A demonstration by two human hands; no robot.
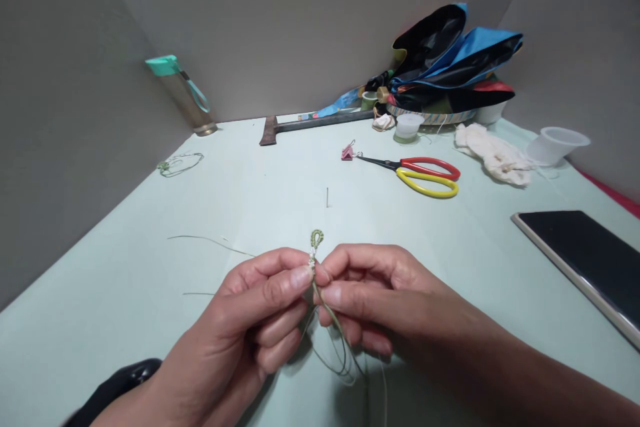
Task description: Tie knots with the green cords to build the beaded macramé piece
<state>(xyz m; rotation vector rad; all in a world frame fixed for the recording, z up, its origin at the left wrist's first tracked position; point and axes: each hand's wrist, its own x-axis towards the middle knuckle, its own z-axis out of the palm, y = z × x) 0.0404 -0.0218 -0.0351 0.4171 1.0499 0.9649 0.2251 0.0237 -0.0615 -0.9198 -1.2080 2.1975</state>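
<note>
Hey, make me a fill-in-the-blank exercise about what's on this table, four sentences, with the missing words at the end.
1. The cord pinched by the left hand forms a small green ____ at its top.
2. The scissors have one red handle and one ____ handle.
3. The phone lies with its dark screen facing ____.
4. From the wearer's view, the bottle is to the ____ of the scissors.

Missing words: loop, yellow, up, left.
</note>
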